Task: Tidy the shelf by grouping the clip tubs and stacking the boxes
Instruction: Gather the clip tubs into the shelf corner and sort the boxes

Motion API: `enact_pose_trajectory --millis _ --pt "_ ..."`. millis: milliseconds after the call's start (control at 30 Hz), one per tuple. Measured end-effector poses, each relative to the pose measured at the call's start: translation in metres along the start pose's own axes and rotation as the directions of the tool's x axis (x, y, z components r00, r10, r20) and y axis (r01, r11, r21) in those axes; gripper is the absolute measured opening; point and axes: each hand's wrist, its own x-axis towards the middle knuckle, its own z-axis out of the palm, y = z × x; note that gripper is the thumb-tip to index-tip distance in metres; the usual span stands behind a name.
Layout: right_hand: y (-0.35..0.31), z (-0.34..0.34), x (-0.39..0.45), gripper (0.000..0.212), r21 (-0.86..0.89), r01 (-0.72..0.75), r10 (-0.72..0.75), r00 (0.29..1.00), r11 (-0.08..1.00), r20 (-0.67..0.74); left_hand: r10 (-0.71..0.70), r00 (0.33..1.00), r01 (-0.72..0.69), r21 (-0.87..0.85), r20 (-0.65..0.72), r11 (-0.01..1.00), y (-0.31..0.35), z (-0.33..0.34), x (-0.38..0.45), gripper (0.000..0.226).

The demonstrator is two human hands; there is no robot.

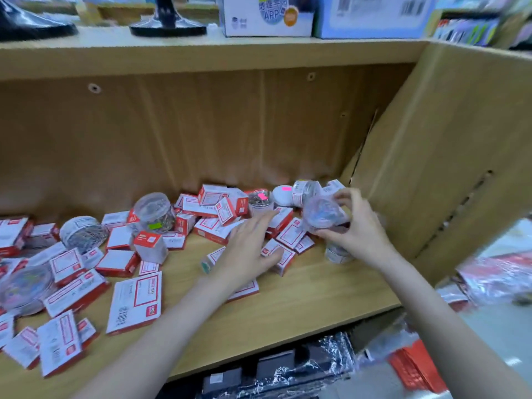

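A clear clip tub (pixel 324 216) full of coloured clips is being held in the right hand (pixel 355 230), raised just above the shelf board (pixel 302 298) at about three o'clock in the compartment, close to the right side wall (pixel 449 156); the fingers are curling round the tub from top and bottom, so that hand is closed on it. Another tub (pixel 336 253) is standing on the board directly under it, and more tubs (pixel 306 191) are clustering just behind at about one o'clock, so the grouping step appears to be in hand, with this corner serving as the gathering place. The left hand (pixel 247 249) is lying open and flat, fingers spread, holding nothing, resting over the small red-and-white boxes (pixel 283 226) at the centre of the shelf. Out toward nine o'clock, further tubs are sitting loose among scattered boxes: a tall clear tub (pixel 154 211), a tipped white-labelled tub (pixel 82 233) and a flat tub of coloured clips (pixel 24 286) near the left edge. The next move probably calls for setting the held tub down upright beside its neighbours, which may need the boxes nudged aside first. Stacking is not yet begun; the boxes are lying at all angles.
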Motion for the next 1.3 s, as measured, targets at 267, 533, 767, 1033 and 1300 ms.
enact_pose_trajectory --millis 267,533,767,1033,1300 --pt "-0.001 0.004 -0.023 0.074 0.229 -0.086 0.022 0.963 0.97 0.27 0.109 0.994 -0.112 -0.178 -0.025 0.978 0.004 0.025 0.005 0.065" --pt "0.02 -0.001 -0.034 0.07 -0.616 0.093 0.078 0.966 0.782 0.245 0.003 1.0 -0.007 -0.157 -0.025 0.988 0.004 0.026 0.004 0.071" --pt "0.031 -0.006 -0.041 0.065 -0.41 0.051 -0.01 0.995 0.911 0.101 -0.007 1.0 0.012 -0.175 0.028 0.984 0.002 0.022 0.005 0.071" --pt "0.04 0.0 -0.019 0.082 -0.532 0.022 0.053 0.991 0.847 0.125 -0.037 0.999 0.041 -0.153 0.024 0.987 0.007 0.022 0.003 0.075" --pt "0.033 0.006 -0.024 0.076 -0.62 0.151 -0.07 0.986 0.769 0.153 -0.151 0.985 0.107 -0.399 -0.082 0.911 0.011 0.017 -0.002 0.07"
